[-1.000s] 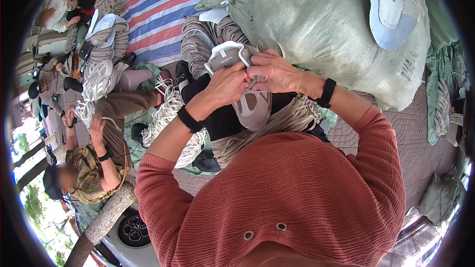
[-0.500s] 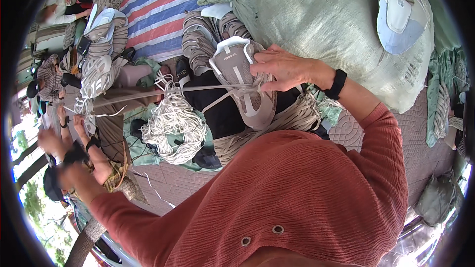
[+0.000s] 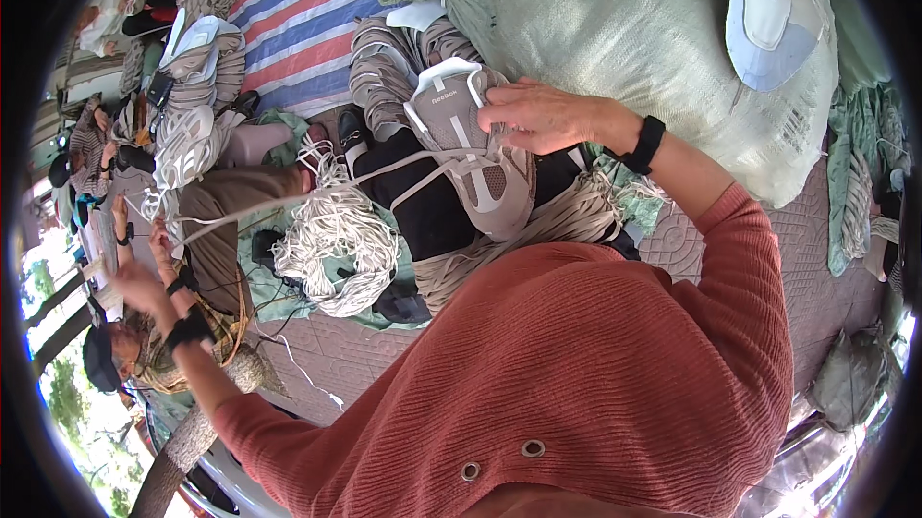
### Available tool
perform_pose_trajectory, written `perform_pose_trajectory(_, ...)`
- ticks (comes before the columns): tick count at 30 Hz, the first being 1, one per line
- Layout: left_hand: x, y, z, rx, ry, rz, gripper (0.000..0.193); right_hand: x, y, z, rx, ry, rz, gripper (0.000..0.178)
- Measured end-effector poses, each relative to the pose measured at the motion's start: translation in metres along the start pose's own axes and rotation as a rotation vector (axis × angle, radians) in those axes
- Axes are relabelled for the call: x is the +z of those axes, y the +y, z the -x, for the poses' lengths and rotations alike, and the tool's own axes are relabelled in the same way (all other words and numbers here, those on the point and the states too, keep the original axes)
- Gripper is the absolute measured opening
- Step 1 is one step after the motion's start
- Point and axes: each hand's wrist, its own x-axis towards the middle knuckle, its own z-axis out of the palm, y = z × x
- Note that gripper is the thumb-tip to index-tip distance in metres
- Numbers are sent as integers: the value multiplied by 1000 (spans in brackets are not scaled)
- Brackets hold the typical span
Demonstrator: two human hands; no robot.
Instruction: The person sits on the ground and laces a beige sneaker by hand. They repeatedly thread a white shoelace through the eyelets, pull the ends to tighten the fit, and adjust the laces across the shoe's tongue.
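A grey-brown shoe upper with white strips and a pale tongue lies over my dark-clothed lap, toe toward me. My right hand grips its right edge near the eyelets, fingers and thumb closed. From the eyelets a light shoelace runs loosely left toward my left hand, stretched far out at the left. That hand is blurred, but its fingers look closed and the lace bends down to it. A shorter loop of lace hangs across the upper's left side.
A bundle of white laces lies left of my lap; beige laces drape across it. At left a co-worker's hands are close to my left arm, beside white-laced uppers. A big woven sack stands far right, near a striped sheet.
The lace was taut and straight; now it sags in a curve. My left hand has moved right and slightly toward me. My right hand stays on the shoe upper.
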Motion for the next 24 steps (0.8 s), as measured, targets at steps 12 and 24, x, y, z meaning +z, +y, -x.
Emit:
perform_pose_trajectory(12, -6, 353, 279, 1249, -785, 675, 23, 11, -2, -8, -20, 77, 53, 19)
perform_pose_trajectory(24, 35, 367, 236, 1473, -835, 593, 16, 12, -1, -7, -21, 77, 79, 25)
